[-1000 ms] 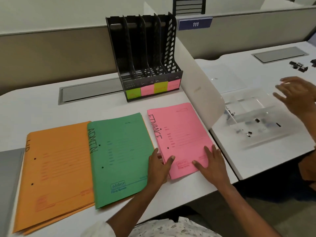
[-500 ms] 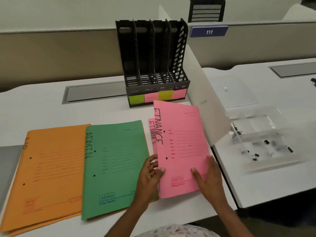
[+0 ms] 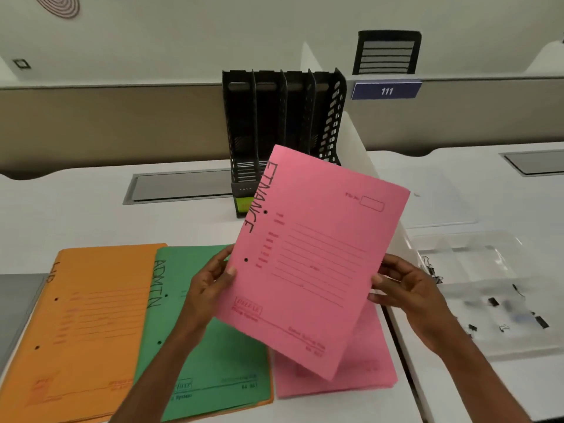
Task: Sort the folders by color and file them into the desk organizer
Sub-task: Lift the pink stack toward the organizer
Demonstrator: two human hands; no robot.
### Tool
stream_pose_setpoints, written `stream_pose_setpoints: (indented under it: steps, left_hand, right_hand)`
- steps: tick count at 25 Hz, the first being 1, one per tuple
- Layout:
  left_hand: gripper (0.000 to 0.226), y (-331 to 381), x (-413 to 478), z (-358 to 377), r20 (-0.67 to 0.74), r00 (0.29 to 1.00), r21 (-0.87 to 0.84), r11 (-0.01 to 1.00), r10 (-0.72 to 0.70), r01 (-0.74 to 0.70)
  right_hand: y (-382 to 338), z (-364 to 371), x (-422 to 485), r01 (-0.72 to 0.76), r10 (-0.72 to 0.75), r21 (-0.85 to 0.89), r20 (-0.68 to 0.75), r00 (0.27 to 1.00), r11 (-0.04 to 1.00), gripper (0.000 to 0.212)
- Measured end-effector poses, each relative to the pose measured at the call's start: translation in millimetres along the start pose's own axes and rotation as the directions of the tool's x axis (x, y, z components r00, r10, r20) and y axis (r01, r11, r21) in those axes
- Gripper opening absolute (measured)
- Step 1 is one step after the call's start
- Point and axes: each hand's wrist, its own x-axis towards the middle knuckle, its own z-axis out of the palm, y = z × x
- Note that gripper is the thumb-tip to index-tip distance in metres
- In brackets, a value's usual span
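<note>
A pink folder (image 3: 317,257) marked FINANCE is held up off the desk, tilted. My left hand (image 3: 210,288) grips its left edge and my right hand (image 3: 403,288) grips its right edge. Under it more pink folders (image 3: 375,374) lie flat on the desk. Beside them lies a green folder (image 3: 213,361) marked ADMIN, and left of that an orange folder (image 3: 88,325). The black desk organizer (image 3: 274,123) stands upright behind the raised folder, with several slots and coloured labels on its base, mostly hidden.
A white divider panel (image 3: 357,148) rises just right of the organizer. A clear plastic tray (image 3: 476,270) with small black clips sits on the neighbouring desk at right. A grey cable hatch (image 3: 180,186) lies left of the organizer. A grey sheet (image 3: 15,303) is at far left.
The top pink folder has gone from lying on the pile to being lifted clear of it, held by both hands at its sides. The other person's hand at right is gone from view.
</note>
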Motion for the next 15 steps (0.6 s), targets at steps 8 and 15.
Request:
stream_pose_setpoints:
  steps: [8,15]
  left_hand:
    - [0.071,69.1,104.5,93.4,0.018,0.898,0.421,0.811,0.439,-0.405]
    - [0.078,99.5,183.6,183.0,0.33,0.788,0.481,0.625,0.52,-0.614]
  right_hand:
    - [-98.4,23.1,63.4,0.425,-0.468,-0.196,-0.39,0.793,0.884,0.022]
    - [-122.8,49.0,174.4,0.524,-0.665,-0.41,-0.483,0.57,0.747,0.027]
